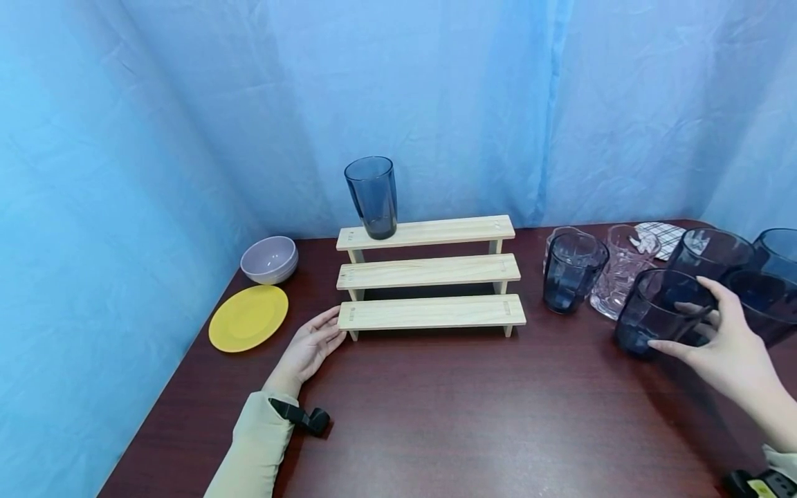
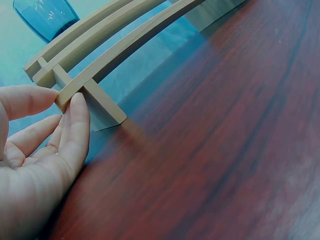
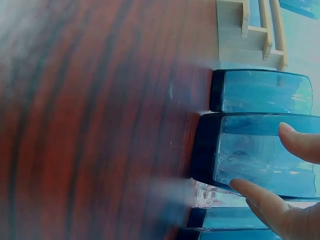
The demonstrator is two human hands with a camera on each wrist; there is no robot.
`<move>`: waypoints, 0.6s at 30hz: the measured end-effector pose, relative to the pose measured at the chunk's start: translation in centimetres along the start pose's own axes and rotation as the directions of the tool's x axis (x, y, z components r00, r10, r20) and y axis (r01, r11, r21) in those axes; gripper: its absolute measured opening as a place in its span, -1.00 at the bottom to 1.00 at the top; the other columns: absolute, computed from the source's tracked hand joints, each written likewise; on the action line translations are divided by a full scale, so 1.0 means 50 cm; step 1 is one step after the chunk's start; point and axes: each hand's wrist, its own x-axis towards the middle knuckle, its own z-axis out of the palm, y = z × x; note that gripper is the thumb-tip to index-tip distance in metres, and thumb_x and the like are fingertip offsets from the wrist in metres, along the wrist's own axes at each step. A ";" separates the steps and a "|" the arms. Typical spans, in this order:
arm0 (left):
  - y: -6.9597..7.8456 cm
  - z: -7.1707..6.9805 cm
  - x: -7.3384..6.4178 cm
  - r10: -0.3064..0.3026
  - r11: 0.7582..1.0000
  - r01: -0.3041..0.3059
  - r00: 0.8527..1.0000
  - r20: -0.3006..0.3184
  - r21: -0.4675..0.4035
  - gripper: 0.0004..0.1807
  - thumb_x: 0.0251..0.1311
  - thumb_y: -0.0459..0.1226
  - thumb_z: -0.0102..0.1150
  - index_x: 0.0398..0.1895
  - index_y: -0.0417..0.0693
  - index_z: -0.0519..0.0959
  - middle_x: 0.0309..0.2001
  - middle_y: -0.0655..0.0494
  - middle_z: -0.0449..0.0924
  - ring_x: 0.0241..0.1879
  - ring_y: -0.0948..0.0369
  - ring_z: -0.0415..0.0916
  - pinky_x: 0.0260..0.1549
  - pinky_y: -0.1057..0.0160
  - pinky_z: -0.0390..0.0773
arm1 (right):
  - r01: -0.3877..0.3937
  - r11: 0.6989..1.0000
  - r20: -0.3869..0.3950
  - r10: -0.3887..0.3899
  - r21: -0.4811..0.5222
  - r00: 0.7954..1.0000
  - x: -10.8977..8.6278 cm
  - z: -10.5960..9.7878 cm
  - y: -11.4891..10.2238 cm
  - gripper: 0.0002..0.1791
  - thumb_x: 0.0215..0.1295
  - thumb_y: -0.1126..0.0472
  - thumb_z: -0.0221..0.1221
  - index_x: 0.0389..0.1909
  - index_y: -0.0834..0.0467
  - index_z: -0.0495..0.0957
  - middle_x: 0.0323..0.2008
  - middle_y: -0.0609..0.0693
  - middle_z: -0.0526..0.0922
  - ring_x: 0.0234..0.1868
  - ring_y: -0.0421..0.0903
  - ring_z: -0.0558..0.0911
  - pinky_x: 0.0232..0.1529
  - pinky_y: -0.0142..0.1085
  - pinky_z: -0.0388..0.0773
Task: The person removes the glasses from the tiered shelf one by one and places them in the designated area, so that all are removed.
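My left hand (image 1: 311, 347) pinches the left end of the lowest step of a three-tier wooden display rack (image 1: 429, 312). In the left wrist view, its fingertips (image 2: 77, 102) lie on either side of the board's end. On the top step, toward the left, a tall blue glass (image 1: 376, 197) stands upright. Far to the right, my right hand (image 1: 728, 342) grips a wide dark-blue glass (image 1: 654, 311) from the side, thumb and fingers spread around it. The right wrist view shows this glass (image 3: 250, 155) with its base at the tabletop.
A smaller blue glass (image 1: 571, 273) stands left of the gripped one, with clear glasses (image 1: 616, 283) behind. More blue glasses (image 1: 710, 252) crowd the right edge, near a checked cloth (image 1: 666, 235). A lilac bowl (image 1: 270, 259) and yellow plate (image 1: 249, 318) sit at left. Blue curtains enclose the table.
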 end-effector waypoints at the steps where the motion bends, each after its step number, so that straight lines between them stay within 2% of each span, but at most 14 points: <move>1: 0.000 0.000 0.000 0.002 1.000 -0.002 1.000 0.001 0.002 -0.37 0.34 -0.53 -0.21 0.46 -0.26 -0.03 -0.04 0.18 0.44 -0.14 0.39 0.54 -0.09 0.46 0.53 | 0.005 1.000 0.009 -0.005 0.025 1.000 0.006 0.005 0.015 0.31 -0.05 -0.01 0.43 0.47 -0.23 -0.42 0.12 0.48 0.40 0.03 0.54 0.39 -0.12 0.32 0.34; 2: -0.001 -0.001 0.000 0.002 1.000 -0.002 1.000 0.003 0.004 -0.37 0.35 -0.53 -0.21 0.46 -0.26 -0.04 -0.03 0.18 0.44 -0.14 0.39 0.54 -0.09 0.46 0.53 | 0.006 1.000 0.004 -0.006 0.019 1.000 0.013 0.013 0.034 0.34 -0.08 -0.05 0.44 0.45 -0.28 -0.44 0.12 0.46 0.41 0.03 0.53 0.40 -0.13 0.31 0.34; 4: -0.002 -0.002 0.001 0.003 1.000 -0.003 1.000 0.004 0.003 -0.37 0.35 -0.53 -0.21 0.46 -0.27 -0.05 -0.05 0.19 0.44 -0.15 0.40 0.54 -0.09 0.46 0.53 | 0.001 1.000 0.017 -0.001 0.027 1.000 0.006 0.004 0.012 0.30 -0.04 -0.03 0.42 0.47 -0.20 -0.41 0.12 0.49 0.39 0.04 0.55 0.38 -0.13 0.33 0.33; 9: -0.006 -0.003 0.001 0.004 1.000 -0.004 1.000 -0.002 -0.007 -0.38 0.35 -0.54 -0.22 0.46 -0.27 -0.04 -0.12 0.22 0.49 -0.18 0.40 0.55 -0.12 0.46 0.55 | -0.004 0.999 0.040 0.002 0.049 0.999 0.004 -0.006 0.011 0.29 -0.01 -0.04 0.40 0.46 -0.24 -0.44 0.12 0.50 0.37 0.06 0.57 0.34 -0.12 0.35 0.31; 11: -0.005 -0.003 0.001 0.003 1.000 -0.004 1.000 -0.005 -0.007 -0.38 0.35 -0.53 -0.22 0.46 -0.27 -0.03 -0.13 0.23 0.50 -0.18 0.40 0.55 -0.12 0.46 0.55 | -0.001 0.999 0.032 -0.001 0.053 0.999 0.020 0.006 0.059 0.33 -0.06 -0.12 0.42 0.41 -0.37 -0.51 0.15 0.45 0.37 0.09 0.56 0.33 -0.15 0.34 0.32; 12: -0.005 -0.002 0.001 0.003 1.000 -0.003 1.000 -0.005 -0.007 -0.38 0.35 -0.53 -0.22 0.46 -0.27 -0.03 -0.13 0.23 0.50 -0.18 0.40 0.55 -0.12 0.46 0.55 | -0.004 0.999 0.030 0.002 0.053 1.000 0.024 0.007 0.068 0.34 -0.09 -0.13 0.42 0.41 -0.38 -0.50 0.16 0.43 0.36 0.10 0.55 0.32 -0.13 0.23 0.44; 14: -0.004 -0.002 0.000 0.002 1.000 -0.002 1.000 -0.005 -0.006 -0.38 0.35 -0.53 -0.21 0.46 -0.27 -0.03 -0.11 0.22 0.49 -0.17 0.40 0.55 -0.11 0.46 0.55 | 0.002 0.999 0.009 -0.003 0.047 1.000 0.025 0.000 0.068 0.34 -0.10 -0.11 0.44 0.42 -0.38 -0.46 0.17 0.34 0.37 0.11 0.52 0.34 -0.14 -0.16 0.58; 15: -0.003 -0.001 0.000 0.003 1.000 -0.003 1.000 -0.005 -0.004 -0.38 0.35 -0.53 -0.21 0.46 -0.27 -0.03 -0.11 0.22 0.49 -0.17 0.40 0.55 -0.11 0.46 0.54 | 0.007 0.998 0.003 -0.008 0.062 1.000 0.021 -0.008 0.056 0.33 -0.09 -0.06 0.44 0.43 -0.36 -0.43 0.19 0.35 0.35 0.12 0.52 0.33 -0.15 -0.18 0.58; 16: -0.003 -0.001 0.000 0.003 1.000 -0.003 1.000 -0.005 -0.003 -0.38 0.34 -0.53 -0.20 0.46 -0.26 -0.03 -0.11 0.22 0.49 -0.17 0.40 0.55 -0.11 0.46 0.54 | 0.012 0.999 -0.017 -0.011 0.053 1.000 0.017 -0.015 0.044 0.30 -0.08 -0.04 0.44 0.44 -0.36 -0.40 0.20 0.23 0.37 0.20 0.33 0.40 -0.19 -0.39 0.56; 17: -0.003 -0.001 0.001 0.003 1.000 -0.003 1.000 -0.007 -0.004 -0.38 0.34 -0.53 -0.20 0.46 -0.26 -0.02 -0.11 0.21 0.48 -0.17 0.39 0.55 -0.11 0.46 0.54 | 0.011 0.999 -0.035 -0.009 0.053 0.999 0.012 -0.023 0.027 0.29 -0.08 0.00 0.45 0.44 -0.35 -0.36 0.22 0.19 0.37 0.24 0.21 0.41 -0.29 -0.56 0.49; 18: -0.002 -0.001 0.001 0.002 1.000 -0.002 1.000 -0.005 -0.003 -0.38 0.34 -0.53 -0.20 0.46 -0.26 -0.02 -0.11 0.21 0.48 -0.17 0.39 0.55 -0.11 0.46 0.54 | 0.015 0.997 -0.042 -0.012 0.071 0.999 0.005 -0.033 0.005 0.27 -0.06 0.05 0.44 0.46 -0.31 -0.33 0.25 0.21 0.33 0.26 0.21 0.39 -0.26 -0.57 0.50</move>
